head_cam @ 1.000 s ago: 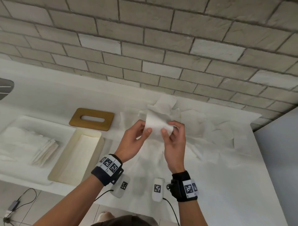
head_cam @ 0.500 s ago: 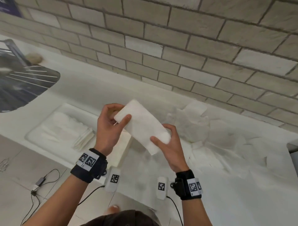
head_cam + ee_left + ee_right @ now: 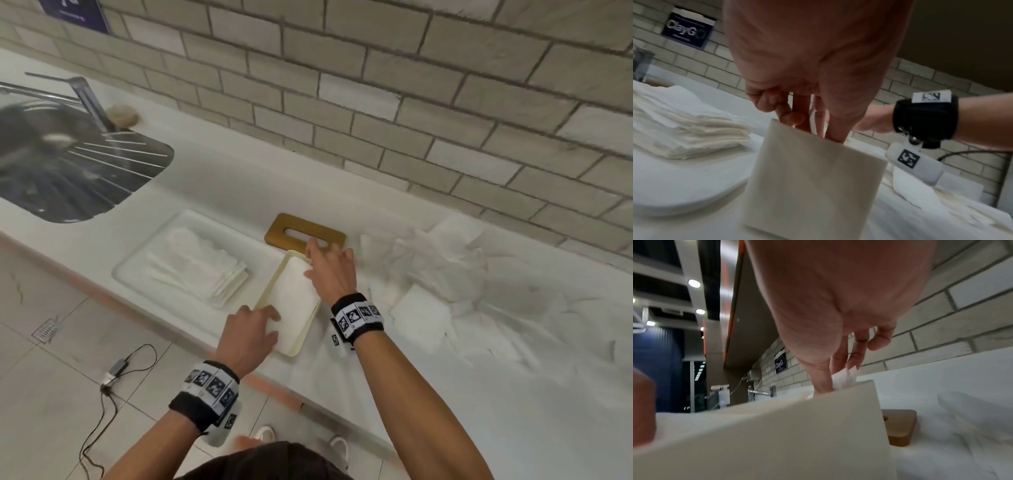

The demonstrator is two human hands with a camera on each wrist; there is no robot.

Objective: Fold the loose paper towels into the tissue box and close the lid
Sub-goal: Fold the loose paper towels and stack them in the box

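Now both my hands reach into the box (image 3: 303, 346) on the counter (image 3: 445, 411), laying a folded towel (image 3: 294, 298) inside. Left hand (image 3: 248, 337) presses its near end with fingers reaching down; right hand (image 3: 330, 274) seems to pinch the far end, though blur hides the grip. Lid (image 3: 305, 233) lies behind the box, loose towels (image 3: 445, 260) to the right.

The tissue box (image 3: 297, 346) hides the fingertips of both hands in the wrist views, so contact with the folded towel (image 3: 291, 301) inside cannot be told. The right hand (image 3: 330, 270) covers the near edge of the wooden lid (image 3: 291, 228). The sink (image 3: 68, 164) at far left is blurred and cut off by the edge.
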